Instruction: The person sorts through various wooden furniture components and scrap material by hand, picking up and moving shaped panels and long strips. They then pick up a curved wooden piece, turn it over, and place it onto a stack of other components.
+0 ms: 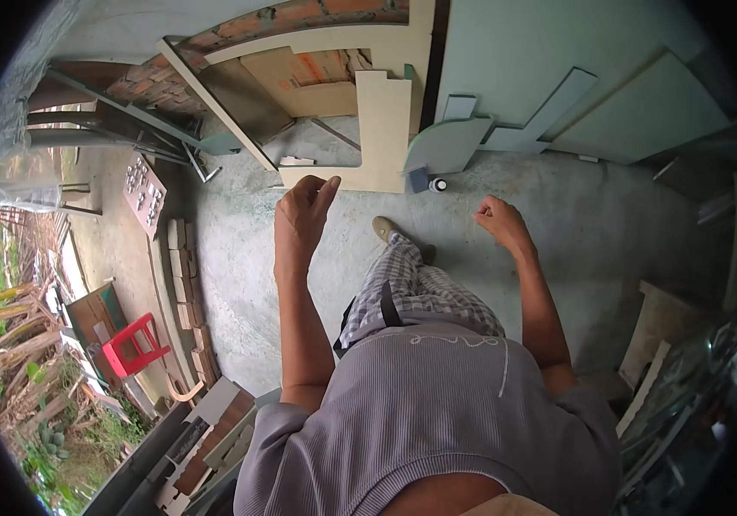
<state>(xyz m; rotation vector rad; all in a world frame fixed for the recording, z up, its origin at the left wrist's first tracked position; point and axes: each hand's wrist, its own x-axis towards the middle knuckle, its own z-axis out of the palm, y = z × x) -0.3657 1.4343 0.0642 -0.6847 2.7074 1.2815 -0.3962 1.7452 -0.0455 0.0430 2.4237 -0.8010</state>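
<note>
My left hand (305,213) is raised in front of me at centre left, its fingers curled in towards the thumb. No object shows in it. Behind it in the view is an L-shaped cream panel (383,120), but I cannot see any contact. My right hand (503,224) hangs over the floor at centre right, loosely closed, with nothing showing between its fingers. Nearest to that hand are a small bottle with a white top (438,185) and a blue-grey square piece (419,180) on the floor. A rounded green panel (446,144) leans just behind them.
Large pale green sheets (644,112) lean against the wall at back right. A red plastic stool (134,346) stands at the left by stacked bricks (183,271). Stacked strips and offcuts (209,443) lie at lower left. My shoe (383,227) is on the concrete floor (239,284).
</note>
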